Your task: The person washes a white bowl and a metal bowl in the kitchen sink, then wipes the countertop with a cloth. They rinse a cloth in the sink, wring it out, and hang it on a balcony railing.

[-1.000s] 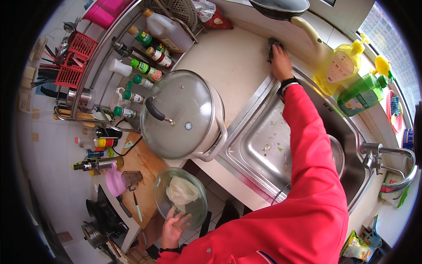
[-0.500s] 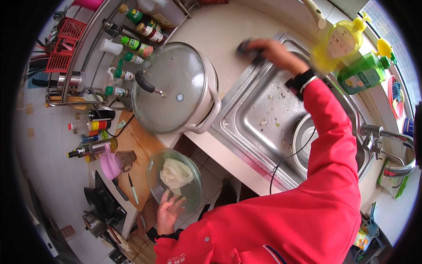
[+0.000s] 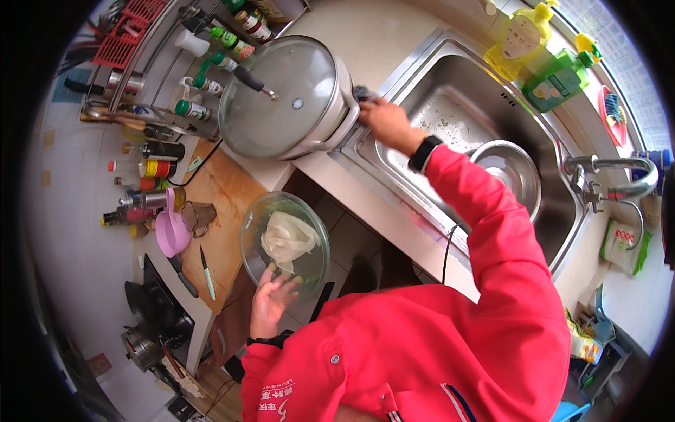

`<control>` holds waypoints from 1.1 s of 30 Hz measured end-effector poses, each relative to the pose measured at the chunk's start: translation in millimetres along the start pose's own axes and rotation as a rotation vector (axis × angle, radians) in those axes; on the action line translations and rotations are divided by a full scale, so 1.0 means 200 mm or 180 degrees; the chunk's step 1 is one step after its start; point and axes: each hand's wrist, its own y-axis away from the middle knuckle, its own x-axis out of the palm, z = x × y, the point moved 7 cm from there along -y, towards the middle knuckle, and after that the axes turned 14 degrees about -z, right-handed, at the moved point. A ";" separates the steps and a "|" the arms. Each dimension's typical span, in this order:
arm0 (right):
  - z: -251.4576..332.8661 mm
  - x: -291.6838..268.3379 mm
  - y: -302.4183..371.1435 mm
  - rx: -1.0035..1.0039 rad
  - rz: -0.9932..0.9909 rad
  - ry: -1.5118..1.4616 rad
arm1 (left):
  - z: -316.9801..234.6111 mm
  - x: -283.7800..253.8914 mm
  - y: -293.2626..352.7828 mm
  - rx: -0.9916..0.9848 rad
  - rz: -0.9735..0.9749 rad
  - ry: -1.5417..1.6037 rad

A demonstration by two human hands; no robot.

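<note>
"So, what does the left hand [image 3: 271, 304] have?"

"Closest to the body, it supports a glass bowl [image 3: 252, 232] by its near side, fingers spread fairly wide against the glass. Inside the bowl lies a pale, crumpled bag [image 3: 288, 237]."

"And to the left of that?"

"A wooden cutting board [image 3: 225, 193], with a knife [image 3: 208, 274] lying on it and a pink scoop [image 3: 171, 235] at its far left edge."

"Where is the right hand [image 3: 389, 126]?"

"Farther out, between the pot [image 3: 336, 105] and the sink [image 3: 485, 84]. Its fingers are curled over a dark pad [image 3: 363, 93], perhaps a cloth; most of it is hidden, so I can't be sure."

"Is the pad against the pot?"

"It is right by the pot's side, near a side handle, but I cannot tell whether they touch. A glass lid [image 3: 278, 102] covers the pot."

"What's in the sink?"

"A round metal basin [image 3: 517, 169] toward the right, and small scraps [image 3: 441, 124] on the bottom to its left."

"Beyond it?"

"A yellow pump bottle [image 3: 520, 42] and a green bottle [image 3: 559, 81], side by side near the window [image 3: 622, 56]."
</note>
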 end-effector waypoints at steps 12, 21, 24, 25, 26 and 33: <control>0.66 0.08 0.11 -0.0196 -0.0093 0.0936 | 0.16 -0.44 -0.02 0.0072 0.0211 0.0447; 1.09 0.03 0.18 0.0074 0.0402 -0.0569 | 0.31 -0.79 0.03 0.0090 0.0183 0.0507; 1.23 -0.02 0.07 0.0241 -0.0642 -0.0953 | 0.34 -0.89 0.07 0.0129 0.0131 0.0596; 1.26 0.02 0.03 0.0389 -0.0787 -0.0874 | 0.35 -0.92 0.06 0.0149 0.0095 0.0670; 1.29 0.06 -0.02 0.0239 -0.0807 -0.0814 | 0.37 -0.94 0.08 0.0162 0.0055 0.0765; 1.34 0.39 -0.20 -0.0224 -0.0285 0.0584 | 0.41 -1.07 0.11 0.0185 -0.0084 0.0739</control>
